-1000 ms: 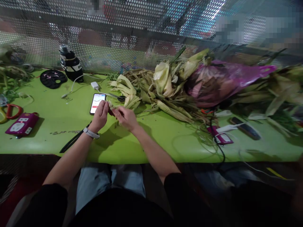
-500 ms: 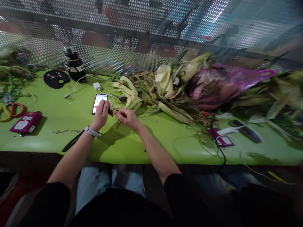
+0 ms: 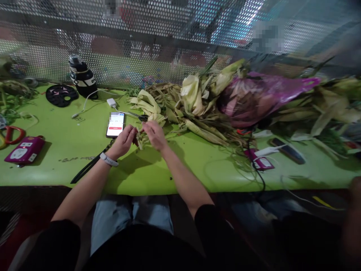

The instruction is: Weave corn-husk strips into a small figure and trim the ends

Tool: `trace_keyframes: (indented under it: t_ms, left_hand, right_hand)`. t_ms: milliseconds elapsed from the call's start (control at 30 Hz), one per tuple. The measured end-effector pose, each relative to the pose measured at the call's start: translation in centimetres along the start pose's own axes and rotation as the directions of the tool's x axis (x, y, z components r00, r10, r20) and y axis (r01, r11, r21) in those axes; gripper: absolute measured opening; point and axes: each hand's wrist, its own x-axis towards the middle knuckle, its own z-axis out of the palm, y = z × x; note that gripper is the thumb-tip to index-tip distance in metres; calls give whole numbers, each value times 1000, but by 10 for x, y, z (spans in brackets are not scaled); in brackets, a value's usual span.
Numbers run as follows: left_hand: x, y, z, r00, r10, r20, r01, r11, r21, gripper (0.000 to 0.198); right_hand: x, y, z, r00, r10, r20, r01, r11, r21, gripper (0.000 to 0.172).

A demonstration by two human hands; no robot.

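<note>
Between my hands is a small bundle of pale, twisted corn husk [image 3: 140, 142] with a dark reddish part at its left side. My left hand [image 3: 124, 141] is closed around that reddish end, its wrist wearing a pale watch band. On the other side, my right hand [image 3: 154, 134] pinches at the top of the bundle, fingertips bent together; the exact strand in them is too small to make out. A phone [image 3: 115, 126] with a lit screen lies just beyond my left hand. Dried corn husks [image 3: 194, 94] are heaped past my right hand.
A black bottle [image 3: 83, 79] and a black palette-shaped piece [image 3: 61, 95] stand at the back left. Purple power outlets [image 3: 25, 150] and red-handled scissors [image 3: 14, 134] lie left. A pink plastic bag [image 3: 254, 98] sits among husks; cables run at right. A perforated metal screen [image 3: 158, 45] borders the table.
My left hand has come down and right, uncovering more of the phone. My right hand has lifted from the bundle's side to its top, and the bundle now hangs lower between them.
</note>
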Motion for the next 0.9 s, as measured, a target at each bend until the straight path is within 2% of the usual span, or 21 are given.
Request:
trace_keyframes:
  t_ms: [67,133,200,267,533,733,833,900]
  left_hand:
    - [-1,3,2,999,8,38,-8,1000,8,43]
    - [-1,5,3,998,4,58,-4,1000,-3,41]
    - [-1,5,3,997,-5,73,7,1000,-21,40]
    - [-1,4,2,996,-14,86,17,999,-34,38]
    - [-2,1,2,993,-56,107,59,998,-25,38]
    - [-3,3,3,987,-95,130,97,995,-14,36]
    - [-4,7,5,984,-103,143,110,993,-37,36]
    - [-5,8,6,986,-95,137,105,993,-62,36]
  right_hand:
    - [-1,1,4,981,124,150,-139,986,94,46]
    - [-2,2,8,938,224,266,-277,943,186,48]
    - [-2,2,9,893,275,356,-377,889,260,50]
    - [-1,2,10,870,293,395,-426,851,307,51]
    - [0,7,9,893,270,360,-377,886,271,45]
    - [0,12,13,953,211,217,-254,946,199,39]
    - [0,12,13,970,208,124,-225,964,144,40]
    - [0,12,12,971,213,108,-228,962,147,41]
